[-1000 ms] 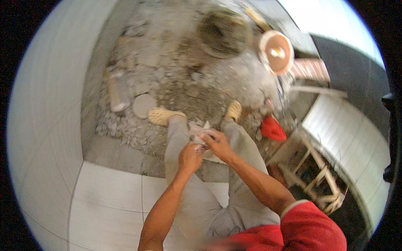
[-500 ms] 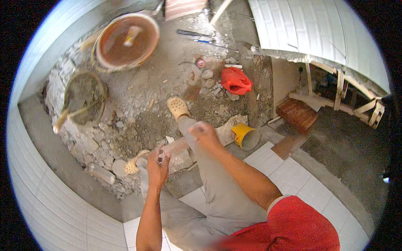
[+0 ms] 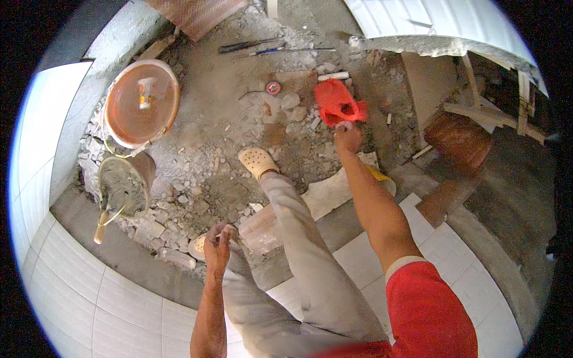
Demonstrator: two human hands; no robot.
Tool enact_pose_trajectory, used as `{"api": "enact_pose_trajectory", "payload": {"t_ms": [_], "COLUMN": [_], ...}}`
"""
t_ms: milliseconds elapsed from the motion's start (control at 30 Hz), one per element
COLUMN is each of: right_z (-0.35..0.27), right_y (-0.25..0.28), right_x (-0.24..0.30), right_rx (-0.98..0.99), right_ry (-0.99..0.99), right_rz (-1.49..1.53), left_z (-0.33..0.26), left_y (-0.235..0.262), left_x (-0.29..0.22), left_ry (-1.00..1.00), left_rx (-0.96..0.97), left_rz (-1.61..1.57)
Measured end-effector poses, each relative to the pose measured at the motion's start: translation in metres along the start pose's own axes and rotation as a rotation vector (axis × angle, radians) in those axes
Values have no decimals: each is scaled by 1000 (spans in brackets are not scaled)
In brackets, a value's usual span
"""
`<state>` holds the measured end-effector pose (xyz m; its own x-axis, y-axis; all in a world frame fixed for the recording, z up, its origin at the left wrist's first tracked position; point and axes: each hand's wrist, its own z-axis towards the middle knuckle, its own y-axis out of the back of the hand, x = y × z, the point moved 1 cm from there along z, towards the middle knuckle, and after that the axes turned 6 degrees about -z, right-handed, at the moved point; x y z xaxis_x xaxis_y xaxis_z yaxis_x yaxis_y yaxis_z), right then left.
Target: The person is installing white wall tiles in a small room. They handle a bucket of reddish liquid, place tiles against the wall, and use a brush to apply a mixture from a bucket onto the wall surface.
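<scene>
My right hand [image 3: 347, 139] is stretched forward to the near edge of a red plastic bag [image 3: 334, 98], its fingers drawn together. Something small and pale shows at its fingertips, too small to name. My left hand [image 3: 217, 246] is held above my left clog [image 3: 198, 247], thumb and fingers pinched together. A small thing may be between them, but I cannot make it out. Under my knees lies a pale, broken-edged slab [image 3: 325, 194] along the step. The bag lies rumpled on the rubble, with a dark opening facing me.
At the left stand a tub of brownish water [image 3: 158, 119] with a small packet in it and a bucket of grey mortar [image 3: 128, 188] with a wooden-handled tool. Ahead lie long thin tools [image 3: 256, 51] and a tape roll [image 3: 273, 88]. A yellow pail [image 3: 385, 179] sits beyond my right forearm.
My right hand has moved forward and right, from above my knee to the red bag. My left hand has lowered slightly toward me. The view has shifted.
</scene>
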<state>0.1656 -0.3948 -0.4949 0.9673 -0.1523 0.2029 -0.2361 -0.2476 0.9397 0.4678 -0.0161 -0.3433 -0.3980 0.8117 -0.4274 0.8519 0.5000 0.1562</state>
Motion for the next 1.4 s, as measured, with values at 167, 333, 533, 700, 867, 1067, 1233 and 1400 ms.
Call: {"api": "enact_pose_trajectory", "payload": {"t_ms": [167, 333, 533, 700, 867, 1067, 1233, 1400], "right_z": [17, 17, -41, -140, -260, -347, -365, -344], "right_y": [3, 12, 7, -12, -54, -90, -98, -95], "right_x": [11, 11, -24, -98, -163, -210, -232, -237], "right_rx": [-141, -64, 273, 566, 879, 893, 860, 849], "right_ry": [-125, -155, 81, 253, 126, -31, -79, -50], "right_rz": [-142, -188, -16, -468, -559, -508, -477, -493], "left_z": [-5, -20, -42, -35, 9, 81, 131, 119], "left_y": [10, 17, 25, 32, 15, -9, -41, -64], "left_x": [18, 38, 68, 112, 221, 352, 367, 353], "left_ry": [29, 174, 195, 284, 450, 191, 477, 239], "left_rx": [21, -16, -90, -102, -72, 99, 83, -42], "left_rz": [25, -120, -242, -394, -546, 76, -244, 76]}}
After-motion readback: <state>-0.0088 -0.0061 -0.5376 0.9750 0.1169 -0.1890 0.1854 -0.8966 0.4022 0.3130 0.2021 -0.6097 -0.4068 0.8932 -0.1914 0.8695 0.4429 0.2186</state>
